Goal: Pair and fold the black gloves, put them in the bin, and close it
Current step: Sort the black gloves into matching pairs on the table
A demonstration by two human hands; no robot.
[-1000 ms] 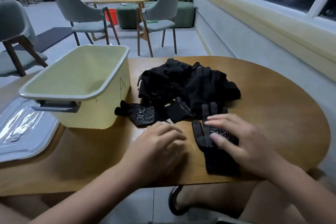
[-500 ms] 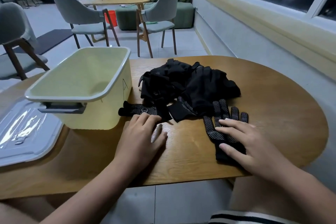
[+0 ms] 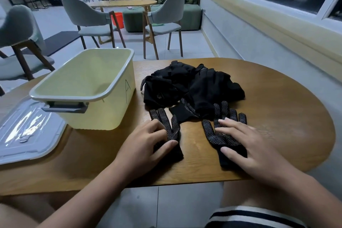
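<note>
Two black gloves with white grip dots lie flat side by side near the front edge of the round wooden table (image 3: pixel 277 109), fingers pointing away from me. My left hand (image 3: pixel 146 146) presses flat on the left glove (image 3: pixel 171 127). My right hand (image 3: pixel 248 144) rests flat, fingers spread, on the right glove (image 3: pixel 218 137). Behind them sits a heap of more black gloves (image 3: pixel 192 87). The pale yellow bin (image 3: pixel 111 109) stands open and empty at the left. Its grey lid (image 3: pixel 27 135) lies on the table beside it.
Grey chairs (image 3: pixel 162 18), another wooden table (image 3: pixel 122 3) and a green sofa fill the room beyond. A window wall runs along the right. My knees show below the table's front edge.
My left hand pulled the left glove out from beside the bin toward me and laid it flat with fingers pointing away. The right glove lies spread flat under my right hand.
</note>
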